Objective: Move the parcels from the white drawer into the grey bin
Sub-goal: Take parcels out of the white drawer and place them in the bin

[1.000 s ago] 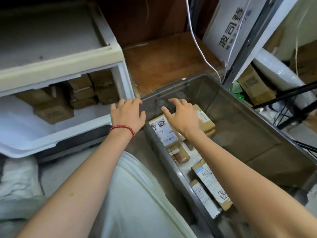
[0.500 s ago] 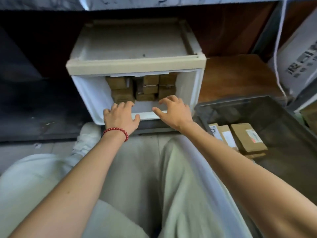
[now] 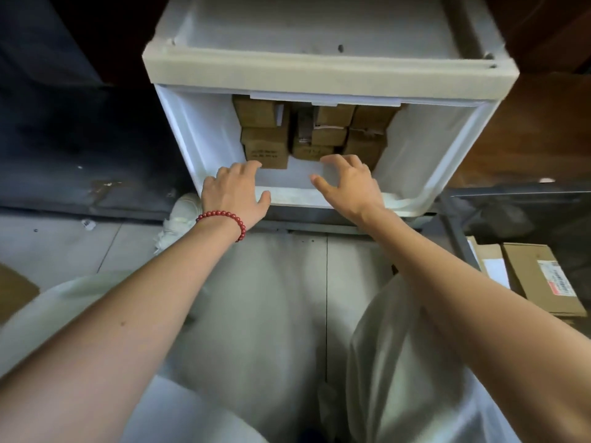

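The white drawer stands pulled open ahead of me. Several brown cardboard parcels are stacked at its back, under the cabinet's top edge. My left hand, with a red bead bracelet at the wrist, reaches over the drawer's front rim, fingers spread, its fingertips at the front left parcel. My right hand is also over the rim, open and empty, just in front of the middle parcels. The grey bin is at the right edge, with a few labelled parcels lying inside.
The white cabinet top overhangs the drawer. Dark floor and a dark wall lie to the left. My knees in light trousers fill the foreground, and a white shoe sits below the drawer's left corner. Brown wood is at the right.
My view has swung left from the grey bin to the drawer. Both hands have moved from the bin's edge over the drawer's front rim toward the stacked parcels.
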